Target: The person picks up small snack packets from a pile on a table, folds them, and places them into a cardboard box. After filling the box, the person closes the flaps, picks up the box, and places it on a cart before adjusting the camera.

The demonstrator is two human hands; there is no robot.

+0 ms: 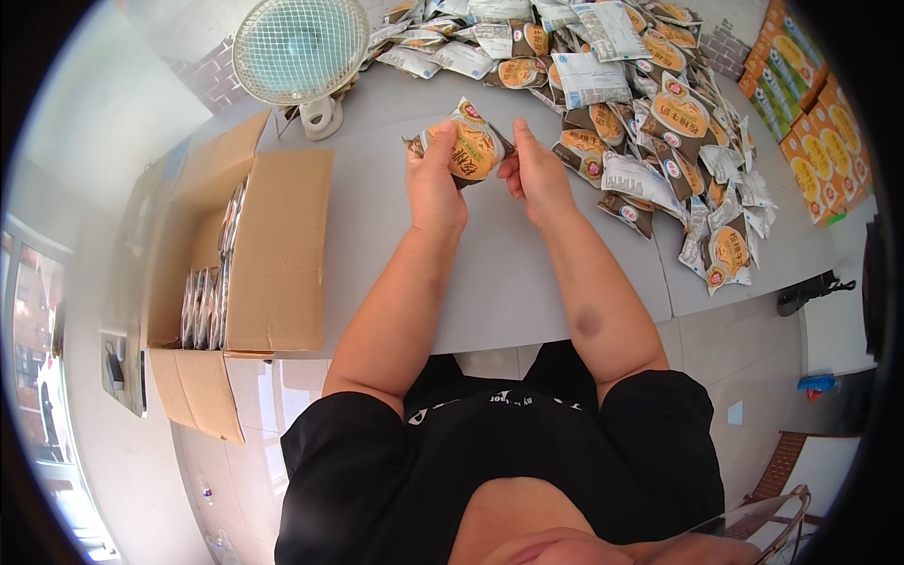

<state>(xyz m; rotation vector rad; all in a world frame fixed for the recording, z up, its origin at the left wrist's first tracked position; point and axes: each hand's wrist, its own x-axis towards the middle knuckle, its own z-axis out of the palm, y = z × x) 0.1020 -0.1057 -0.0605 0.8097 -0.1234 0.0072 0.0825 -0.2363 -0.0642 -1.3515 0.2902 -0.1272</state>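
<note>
My left hand (438, 183) grips a brown-and-orange printed pillow pouch (474, 150), its thumb lying across the front. The pouch is held up above the grey table (501, 275). At its right corner is my right hand (537, 173), with curled fingers at the edge and the thumb pointing up. To the left, an open cardboard box (282, 247) contains similar pouches (203, 307) standing on edge in rows. A large heap of the same pouches (678, 116) spreads over the back and right of the table, some showing their white printed backs.
A round fan (300, 53) with a wire guard stands at the back left, behind the box. Orange and green printed cartons (823, 145) are stacked at the far right. A seam runs across the tabletop on the right. A chair (777, 466) stands at lower right.
</note>
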